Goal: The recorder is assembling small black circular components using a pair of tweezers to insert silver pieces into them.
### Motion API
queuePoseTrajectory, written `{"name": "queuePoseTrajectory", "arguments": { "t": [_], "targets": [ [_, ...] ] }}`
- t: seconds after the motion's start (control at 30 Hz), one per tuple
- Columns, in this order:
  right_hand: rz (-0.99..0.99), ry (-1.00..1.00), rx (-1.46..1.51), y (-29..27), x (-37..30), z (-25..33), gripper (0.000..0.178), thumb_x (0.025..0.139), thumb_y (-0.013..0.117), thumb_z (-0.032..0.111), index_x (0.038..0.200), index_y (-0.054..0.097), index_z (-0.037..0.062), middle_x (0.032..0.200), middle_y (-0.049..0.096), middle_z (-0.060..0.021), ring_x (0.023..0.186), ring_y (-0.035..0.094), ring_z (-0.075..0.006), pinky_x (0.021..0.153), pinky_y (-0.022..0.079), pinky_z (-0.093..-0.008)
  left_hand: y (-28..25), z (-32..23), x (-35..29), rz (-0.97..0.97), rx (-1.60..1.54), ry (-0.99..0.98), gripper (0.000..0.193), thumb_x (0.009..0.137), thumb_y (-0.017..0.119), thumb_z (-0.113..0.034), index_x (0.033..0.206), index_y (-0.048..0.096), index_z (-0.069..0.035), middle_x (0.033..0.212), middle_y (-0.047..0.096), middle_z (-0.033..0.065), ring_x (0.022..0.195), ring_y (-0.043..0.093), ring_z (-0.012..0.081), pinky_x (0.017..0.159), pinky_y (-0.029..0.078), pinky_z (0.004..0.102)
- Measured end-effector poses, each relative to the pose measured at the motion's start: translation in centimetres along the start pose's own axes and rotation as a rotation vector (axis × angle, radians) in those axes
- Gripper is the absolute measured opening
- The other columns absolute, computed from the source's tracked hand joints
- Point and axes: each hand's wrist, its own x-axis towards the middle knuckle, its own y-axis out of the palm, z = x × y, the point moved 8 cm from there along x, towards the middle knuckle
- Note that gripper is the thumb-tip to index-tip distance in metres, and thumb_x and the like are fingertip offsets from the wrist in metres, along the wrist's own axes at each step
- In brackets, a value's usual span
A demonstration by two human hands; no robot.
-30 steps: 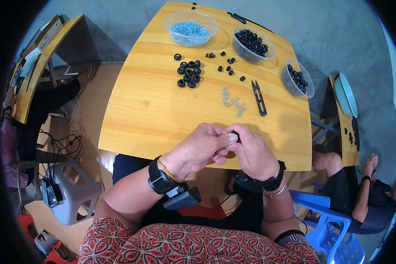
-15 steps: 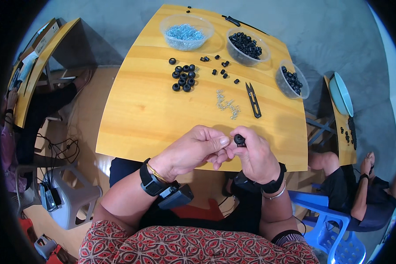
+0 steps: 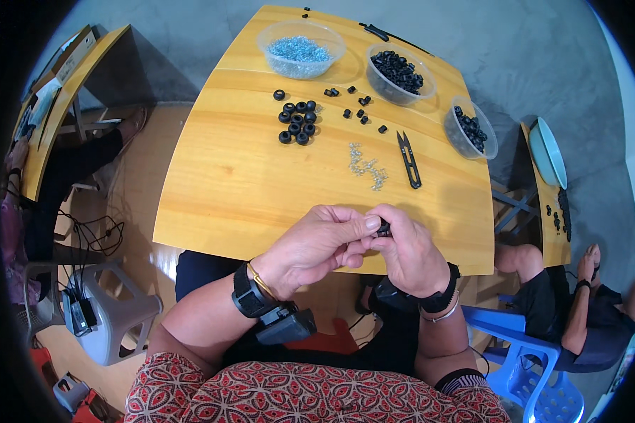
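Both hands meet over the table's near edge. A black bead [image 3: 383, 228] sits between the thumb and fingers of my right hand [image 3: 415, 255], partly hidden. The thumb and forefinger of my left hand [image 3: 310, 243] are pinched together against that same bead; whether they also hold a thread cannot be made out. Beyond the hands lie a scatter of small clear beads [image 3: 367, 168] and black thread snips [image 3: 408, 161]. Farther off to the left is a cluster of large round black beads [image 3: 297, 124], with several small black tube beads [image 3: 363, 113] to their right.
Along the table's far side stand clear bowls: one of pale blue beads [image 3: 300, 51], one of black tube beads [image 3: 400, 70], one of round black beads [image 3: 470, 130]. A black-handled tool [image 3: 376, 32] lies behind. People sit at side tables; a blue chair [image 3: 522, 359] is at right.
My left hand has shifted right, its thumb now touching the black bead. The bead shows less between the fingers than before.
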Motion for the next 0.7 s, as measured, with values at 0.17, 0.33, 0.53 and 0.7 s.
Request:
{"name": "queuePoseTrajectory", "arguments": {
  "t": [0.17, 0.33, 0.53, 0.7],
  "targets": [
    [-0.056, 0.008, -0.049, -0.2, 0.5, 0.5, 0.029, 0.072, 0.052, -0.004, 0.098, 0.039, -0.0017, 0.072, 0.053, -0.0171, 0.068, 0.055, -0.0332, 0.057, 0.043, -0.0368, -0.2, 0.2, -0.1, -0.107, -0.045, 0.008, 0.014, 0.079, 0.058, -0.015, 0.078, 0.06, -0.002, 0.067, 0.058, 0.0053, 0.049, 0.047, 0.0075, 0.045, 0.039, 0.0178],
    [-0.047, 0.081, -0.053, 0.0, 0.7, 0.4, 0.021, 0.073, 0.051, -0.004, 0.091, 0.039, -0.0009, 0.07, 0.053, -0.0163, 0.067, 0.055, -0.0318, 0.056, 0.043, -0.0363, -0.2, 0.5, 0.1, -0.124, -0.064, 0.061, 0.014, 0.079, 0.059, -0.016, 0.078, 0.06, -0.002, 0.068, 0.059, 0.0064, 0.049, 0.045, 0.0071, 0.045, 0.036, 0.018],
    [-0.051, 0.06, -0.092, 0.0, 0.5, 0.1, 0.021, 0.074, 0.052, -0.002, 0.09, 0.039, -0.0009, 0.069, 0.052, -0.0169, 0.066, 0.054, -0.0332, 0.056, 0.042, -0.0376, -0.2, 0.7, 0.2, -0.086, 0.026, 0.003, 0.014, 0.081, 0.055, -0.018, 0.082, 0.06, -0.005, 0.068, 0.056, 0.0015, 0.056, 0.048, 0.0067, 0.048, 0.037, 0.0188],
    [-0.078, 0.064, -0.097, -0.5, 0.1, 0.2, 0.024, 0.073, 0.054, 0.001, 0.093, 0.041, -0.0002, 0.073, 0.053, -0.0173, 0.067, 0.054, -0.0344, 0.057, 0.042, -0.0385, -0.3, -0.9, -0.1, 0.001, 0.269, 0.049, 0.022, 0.075, 0.062, -0.017, 0.092, 0.056, -0.003, 0.076, 0.056, 0.0032, 0.063, 0.048, 0.0085, 0.054, 0.041, 0.0206]
  ]
}}
